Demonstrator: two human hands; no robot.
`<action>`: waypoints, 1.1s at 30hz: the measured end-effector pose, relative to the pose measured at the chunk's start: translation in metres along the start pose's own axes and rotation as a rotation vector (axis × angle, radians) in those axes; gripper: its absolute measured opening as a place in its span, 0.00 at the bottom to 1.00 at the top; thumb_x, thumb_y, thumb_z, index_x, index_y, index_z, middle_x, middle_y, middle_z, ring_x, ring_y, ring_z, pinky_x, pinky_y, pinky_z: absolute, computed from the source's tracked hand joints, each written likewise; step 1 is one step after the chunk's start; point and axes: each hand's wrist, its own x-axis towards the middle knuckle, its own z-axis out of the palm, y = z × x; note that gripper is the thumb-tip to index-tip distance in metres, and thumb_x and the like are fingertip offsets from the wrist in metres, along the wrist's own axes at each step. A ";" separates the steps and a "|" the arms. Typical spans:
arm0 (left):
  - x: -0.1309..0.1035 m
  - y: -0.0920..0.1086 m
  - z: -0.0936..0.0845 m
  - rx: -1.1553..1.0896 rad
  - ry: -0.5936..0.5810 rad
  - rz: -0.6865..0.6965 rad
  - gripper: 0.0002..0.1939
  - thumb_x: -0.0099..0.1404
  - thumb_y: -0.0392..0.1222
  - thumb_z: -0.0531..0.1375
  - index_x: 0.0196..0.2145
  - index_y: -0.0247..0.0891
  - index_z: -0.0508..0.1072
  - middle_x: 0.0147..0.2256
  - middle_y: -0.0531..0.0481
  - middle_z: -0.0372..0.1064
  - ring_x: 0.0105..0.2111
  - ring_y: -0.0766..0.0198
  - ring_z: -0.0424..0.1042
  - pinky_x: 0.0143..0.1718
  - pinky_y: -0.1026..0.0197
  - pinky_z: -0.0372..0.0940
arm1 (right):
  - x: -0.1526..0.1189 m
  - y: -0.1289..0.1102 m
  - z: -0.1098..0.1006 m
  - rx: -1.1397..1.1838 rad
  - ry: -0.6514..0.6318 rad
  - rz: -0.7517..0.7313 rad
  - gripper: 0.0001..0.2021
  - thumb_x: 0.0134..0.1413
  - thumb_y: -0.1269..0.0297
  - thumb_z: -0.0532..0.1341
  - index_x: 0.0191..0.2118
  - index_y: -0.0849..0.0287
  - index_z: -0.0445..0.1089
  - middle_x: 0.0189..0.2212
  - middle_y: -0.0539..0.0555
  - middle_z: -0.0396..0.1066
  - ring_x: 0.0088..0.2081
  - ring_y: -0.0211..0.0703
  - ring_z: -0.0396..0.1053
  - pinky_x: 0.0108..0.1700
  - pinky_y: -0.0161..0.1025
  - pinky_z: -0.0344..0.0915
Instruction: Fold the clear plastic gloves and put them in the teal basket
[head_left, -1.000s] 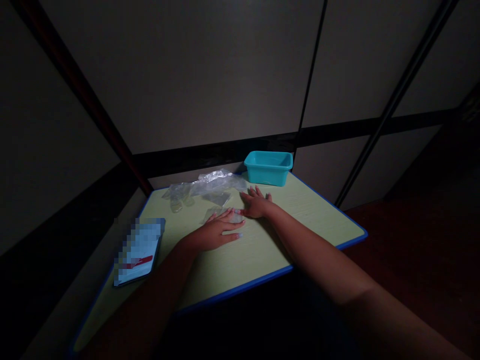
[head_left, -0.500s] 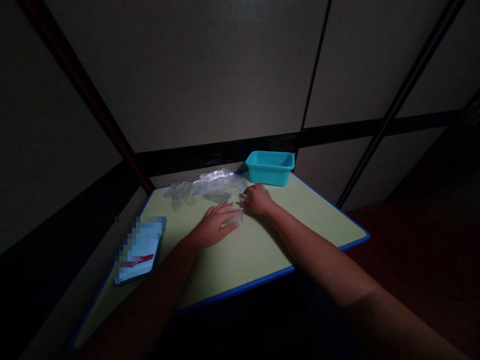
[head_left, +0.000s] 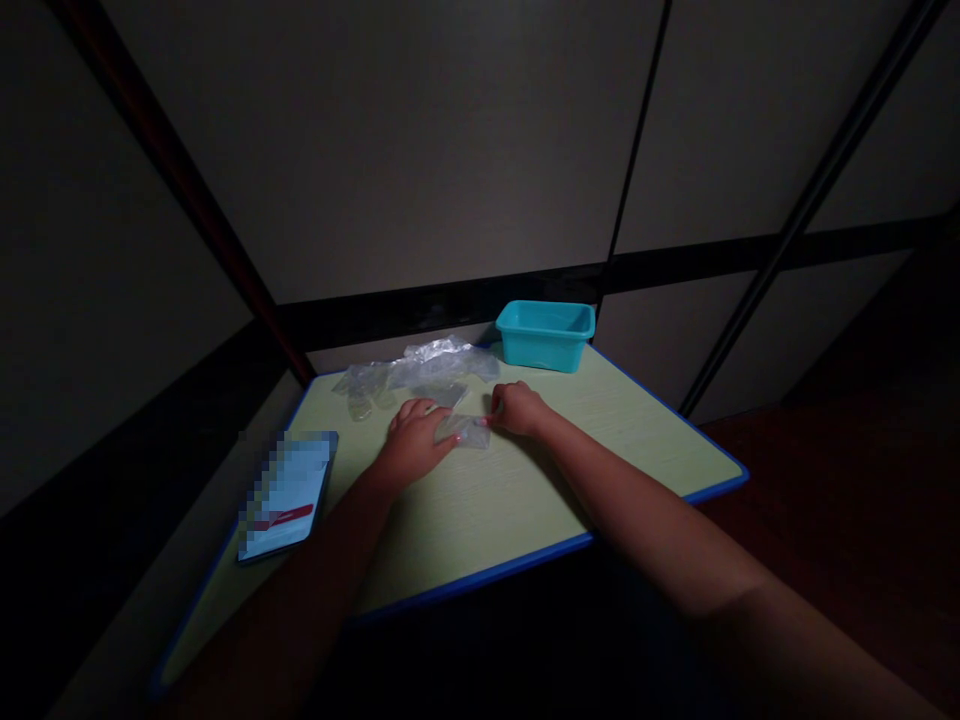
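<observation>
A small clear plastic bag [head_left: 472, 432] lies on the pale yellow table between my hands. My left hand [head_left: 417, 440] rests over its left end, fingers apart, with the thumb on the plastic. At the bag's upper right corner, my right hand [head_left: 517, 408] is closed, thumb and forefinger pinching the edge. Just beyond my hands lies another clear flat piece of plastic [head_left: 444, 394]. Crumpled clear plastic bags [head_left: 442, 362] are heaped at the back of the table, with small clear round items [head_left: 360, 409] at their left end.
A turquoise plastic basket [head_left: 546, 350] stands at the table's back right. A tablet or phone [head_left: 289, 500] with a lit screen lies at the left. The table [head_left: 480, 530] has a blue edge and stands against panelled walls.
My right hand has drawn back a little and now pinches the bag's corner. My left hand has shifted left, showing more of the bag. The view has moved slightly.
</observation>
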 end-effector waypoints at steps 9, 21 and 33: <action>-0.002 -0.002 0.007 -0.004 -0.065 -0.019 0.23 0.58 0.55 0.56 0.51 0.51 0.67 0.56 0.48 0.57 0.58 0.45 0.49 0.54 0.43 0.48 | 0.002 -0.003 0.003 0.033 -0.038 0.041 0.20 0.57 0.49 0.49 0.38 0.57 0.72 0.41 0.60 0.71 0.46 0.53 0.64 0.41 0.43 0.59; -0.002 -0.004 0.009 -0.019 -0.106 -0.036 0.25 0.59 0.57 0.55 0.53 0.52 0.65 0.59 0.47 0.54 0.59 0.43 0.46 0.55 0.41 0.45 | 0.005 -0.003 0.008 0.627 0.008 0.123 0.08 0.53 0.63 0.57 0.36 0.62 0.67 0.25 0.51 0.71 0.25 0.35 0.65 0.28 0.31 0.58; 0.001 0.004 0.002 -0.053 0.021 -0.009 0.18 0.61 0.48 0.54 0.48 0.44 0.69 0.51 0.45 0.63 0.54 0.51 0.57 0.53 0.49 0.53 | 0.004 -0.003 0.008 0.547 0.062 -0.211 0.11 0.46 0.73 0.59 0.39 0.61 0.65 0.21 0.45 0.64 0.24 0.33 0.61 0.30 0.30 0.57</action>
